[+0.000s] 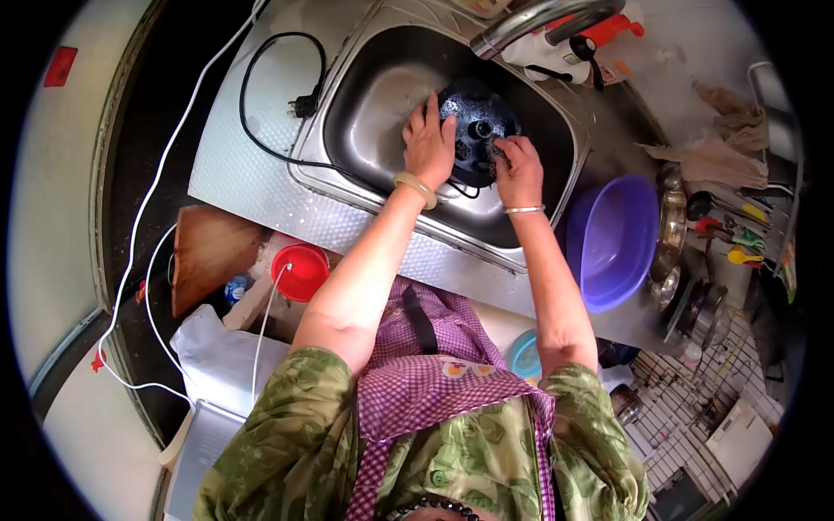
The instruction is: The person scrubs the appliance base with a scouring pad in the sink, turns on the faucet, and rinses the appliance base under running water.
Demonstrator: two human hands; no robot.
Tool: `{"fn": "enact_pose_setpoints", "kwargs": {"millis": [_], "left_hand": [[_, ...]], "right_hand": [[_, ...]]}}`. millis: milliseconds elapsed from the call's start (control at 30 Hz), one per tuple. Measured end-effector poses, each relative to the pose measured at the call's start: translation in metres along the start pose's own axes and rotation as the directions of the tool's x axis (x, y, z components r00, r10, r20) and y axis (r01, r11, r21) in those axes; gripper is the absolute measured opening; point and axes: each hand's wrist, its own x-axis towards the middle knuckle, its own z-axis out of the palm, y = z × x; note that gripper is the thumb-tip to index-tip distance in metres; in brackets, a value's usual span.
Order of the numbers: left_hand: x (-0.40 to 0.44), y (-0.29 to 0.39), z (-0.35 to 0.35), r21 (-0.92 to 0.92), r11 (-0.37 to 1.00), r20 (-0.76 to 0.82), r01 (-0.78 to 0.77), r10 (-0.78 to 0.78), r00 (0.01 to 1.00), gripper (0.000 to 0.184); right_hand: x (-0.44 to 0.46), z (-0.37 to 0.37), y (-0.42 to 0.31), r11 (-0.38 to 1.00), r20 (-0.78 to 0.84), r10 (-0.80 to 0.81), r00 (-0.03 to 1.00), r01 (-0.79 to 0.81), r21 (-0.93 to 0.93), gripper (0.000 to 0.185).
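A wet, black, round appliance base (478, 104) with a short raised post in its middle sits tilted in the steel sink (365, 104). My left hand (427, 149) lies along its left edge, fingers stretched out and thumb resting on the surface. On the right side, my right hand (519, 169) is closed, fingertips bent down against the base. Something dark and rough shows under those fingertips, too small to make out. A black cord (326, 165) runs from the base over the sink's left rim to a plug (303, 106) on the counter.
A curved faucet (530, 24) reaches over the sink's far side, with bottles (556, 56) behind it. A purple basin (612, 243) stands right of the sink, near metal bowls (669, 230) and utensils (743, 230). Below the counter are a red bucket (300, 271) and a wooden board (208, 256).
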Motion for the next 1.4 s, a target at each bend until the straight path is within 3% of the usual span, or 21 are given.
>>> {"fn": "enact_pose_setpoints", "kwargs": {"millis": [33,133,167,233,267,467,567,767,867,1000,1100,1267,1400], "left_hand": [[0.001,0.001,-0.001,0.002,1.000,0.003,-0.006,0.006,1.000,0.062],[0.006,-0.007,0.007,0.047,0.998,-0.045,-0.051,0.053,0.998,0.060],[0.007,-0.008,0.010,0.043,0.997,-0.053,-0.063,0.066,0.996,0.060],[0.006,-0.009,0.010,0.043,0.996,-0.067,-0.083,0.086,0.994,0.059],[0.005,-0.009,0.010,0.022,0.995,-0.074,-0.102,0.103,0.992,0.059],[-0.003,0.005,0.012,0.035,0.999,-0.051,0.038,-0.036,0.998,0.060],[-0.012,0.021,0.017,-0.001,0.990,-0.063,0.140,-0.140,0.988,0.061],[-0.009,0.019,0.025,-0.040,0.971,-0.075,0.234,-0.236,0.969,0.064],[-0.004,0.011,0.021,-0.046,0.976,-0.044,0.213,-0.215,0.976,0.065],[-0.006,0.010,0.013,-0.074,0.974,0.002,0.212,-0.213,0.977,0.066],[-0.005,0.009,0.012,-0.092,0.969,0.028,0.231,-0.229,0.973,0.067],[-0.004,0.008,0.015,-0.113,0.970,0.022,0.214,-0.213,0.977,0.066],[-0.011,0.003,0.016,-0.044,0.980,-0.004,0.195,-0.195,0.981,0.065]], "right_hand": [[-0.001,-0.006,0.003,0.998,0.049,0.036,0.998,-0.038,0.047,0.026],[-0.033,-0.021,0.008,0.988,0.085,0.122,0.989,-0.113,-0.109,0.029],[-0.043,-0.018,0.002,0.982,0.027,0.187,0.982,-0.187,0.007,0.026],[-0.057,0.006,-0.019,0.980,-0.126,0.187,0.974,-0.176,0.091,0.026],[-0.058,0.018,-0.030,0.987,-0.201,0.159,0.967,-0.151,0.052,0.026],[-0.054,0.020,-0.001,0.977,-0.240,0.214,0.947,-0.208,0.047,0.022],[-0.018,0.011,0.007,0.986,-0.276,0.152,0.949,-0.167,-0.030,0.020],[-0.067,0.031,-0.021,0.957,-0.338,0.288,0.896,-0.279,0.077,0.023],[-0.060,0.037,-0.041,0.951,-0.333,0.309,0.891,-0.298,0.085,0.026],[-0.072,0.026,-0.049,0.967,-0.200,0.221,0.955,-0.189,0.169,0.026],[-0.062,0.023,-0.062,0.969,-0.293,0.233,0.927,-0.194,0.154,0.027],[-0.034,0.046,-0.058,0.929,-0.333,0.127,0.934,-0.229,-0.289,0.025],[-0.038,0.039,-0.062,0.901,-0.189,0.205,0.960,-0.261,-0.347,0.026]]}}
